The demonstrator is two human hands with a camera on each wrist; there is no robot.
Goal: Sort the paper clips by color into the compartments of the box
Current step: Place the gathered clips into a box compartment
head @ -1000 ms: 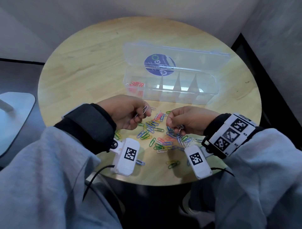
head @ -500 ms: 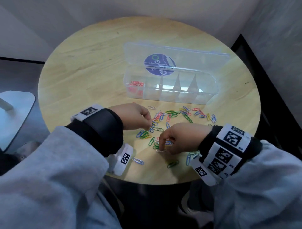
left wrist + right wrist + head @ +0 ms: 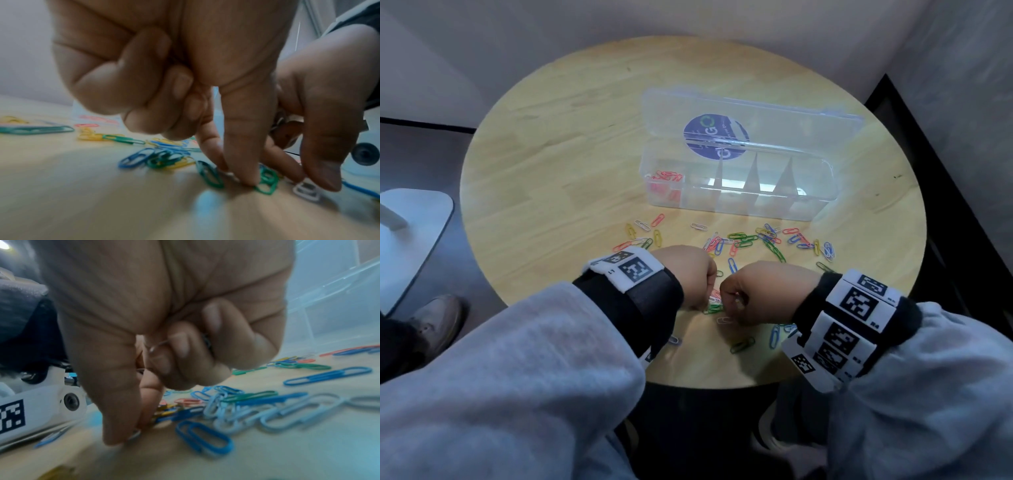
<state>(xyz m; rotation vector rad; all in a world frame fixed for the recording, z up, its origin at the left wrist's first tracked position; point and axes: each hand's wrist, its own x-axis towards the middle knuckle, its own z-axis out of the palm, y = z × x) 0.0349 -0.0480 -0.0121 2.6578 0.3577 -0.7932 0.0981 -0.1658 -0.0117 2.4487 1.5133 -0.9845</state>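
Note:
Loose paper clips (image 3: 750, 241) in red, green, blue, yellow and white lie scattered in front of the clear compartment box (image 3: 822, 202). Its leftmost compartment holds red clips (image 3: 666, 178). Both hands meet over the near pile. My left hand (image 3: 705, 305) has thumb and forefinger down on the table, pinching at a white clip (image 3: 229, 174) between green clips (image 3: 209, 175); its other fingers are curled. My right hand (image 3: 726, 310) pinches a white clip (image 3: 134, 434) on the table, and its curled fingers keep more white clips (image 3: 157, 345) in the palm.
The box lid (image 3: 750, 120) stands open behind the compartments, with a round purple sticker. The round wooden table (image 3: 544, 178) ends just behind my wrists. A grey chair base (image 3: 410, 233) and a shoe (image 3: 434, 325) are on the floor at left.
Both hands turned palm-down onto the pile. My left hand moved nearer and right until it sits beside my right hand, which stayed low over the near clips.

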